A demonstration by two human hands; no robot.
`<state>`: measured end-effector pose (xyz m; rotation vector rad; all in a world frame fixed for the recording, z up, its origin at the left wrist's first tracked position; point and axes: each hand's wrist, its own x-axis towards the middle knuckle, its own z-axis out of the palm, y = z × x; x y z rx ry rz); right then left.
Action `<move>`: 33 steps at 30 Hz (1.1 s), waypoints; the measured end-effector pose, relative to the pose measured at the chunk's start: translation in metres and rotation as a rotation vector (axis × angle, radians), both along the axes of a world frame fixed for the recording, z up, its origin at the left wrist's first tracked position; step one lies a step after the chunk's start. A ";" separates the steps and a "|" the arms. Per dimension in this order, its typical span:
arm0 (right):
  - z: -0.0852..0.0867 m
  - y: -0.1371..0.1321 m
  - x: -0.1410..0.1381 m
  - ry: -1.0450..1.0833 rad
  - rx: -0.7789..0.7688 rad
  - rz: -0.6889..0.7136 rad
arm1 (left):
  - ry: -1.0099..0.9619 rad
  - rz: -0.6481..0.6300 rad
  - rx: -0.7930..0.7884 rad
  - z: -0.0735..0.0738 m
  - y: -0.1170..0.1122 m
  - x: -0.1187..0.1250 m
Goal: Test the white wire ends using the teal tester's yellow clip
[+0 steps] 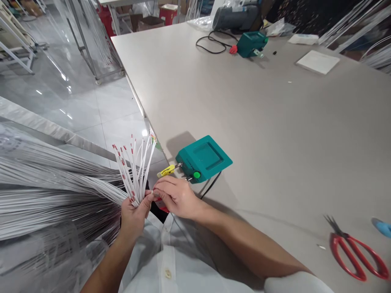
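"Many wires (139,183) there; how far along?"

"Under way, I'd judge; what's done or left, I can't tell."

"Where are they?"

"Left of frame centre, in the left hand's (134,215) grasp, fanning above it. The right hand (180,199) meets it; whether it pinches one, I can't tell."

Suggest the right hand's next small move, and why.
Probably ease one wire sideways from the bunch with the right hand, the left hand holding the rest steady. The left hand grips the white wires with their ends fanned out, and the right's fingertips meet it at the bunch's edge; exactly what they pinch is too small to tell.
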<state>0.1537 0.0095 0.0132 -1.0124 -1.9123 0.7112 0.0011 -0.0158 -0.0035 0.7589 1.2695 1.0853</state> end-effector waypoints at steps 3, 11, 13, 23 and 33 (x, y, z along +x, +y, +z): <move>-0.002 -0.003 0.003 -0.112 -0.008 -0.044 | -0.036 0.049 0.016 0.004 0.002 0.001; 0.010 -0.001 0.001 0.171 -0.235 -0.018 | -0.045 -0.016 -0.021 0.001 0.004 -0.004; 0.009 0.001 0.002 0.161 -0.228 0.044 | 0.000 -0.083 -0.047 0.000 0.003 -0.007; 0.017 -0.006 0.006 -0.274 -0.104 0.022 | 0.328 -0.268 0.129 0.012 0.007 -0.010; 0.001 0.005 -0.001 0.667 -1.413 0.202 | 0.320 -0.209 0.178 0.008 0.006 -0.014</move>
